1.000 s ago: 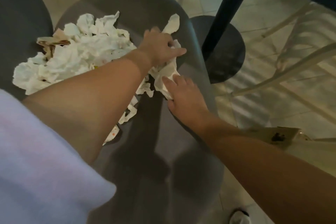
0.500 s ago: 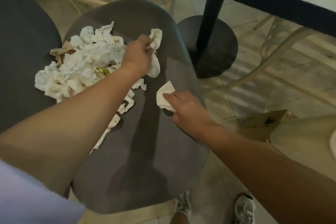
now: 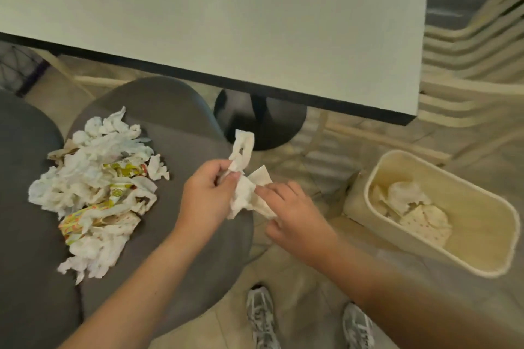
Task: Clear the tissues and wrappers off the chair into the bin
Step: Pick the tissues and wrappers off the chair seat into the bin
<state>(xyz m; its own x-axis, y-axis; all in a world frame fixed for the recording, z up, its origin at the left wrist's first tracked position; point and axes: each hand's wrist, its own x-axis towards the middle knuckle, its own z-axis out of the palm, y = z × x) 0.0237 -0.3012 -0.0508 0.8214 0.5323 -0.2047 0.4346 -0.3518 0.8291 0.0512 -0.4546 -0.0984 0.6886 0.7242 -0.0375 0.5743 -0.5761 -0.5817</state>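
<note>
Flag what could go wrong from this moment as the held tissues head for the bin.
1. The tissues are loosely bunched between the left hand and right hand, with a strip sticking up; a piece might drop on the floor on the way.
2. The bin stands off to the right on the floor, so a toss could miss.
3. The pile reaches the chair's left edge; scraps may slide off.
</note>
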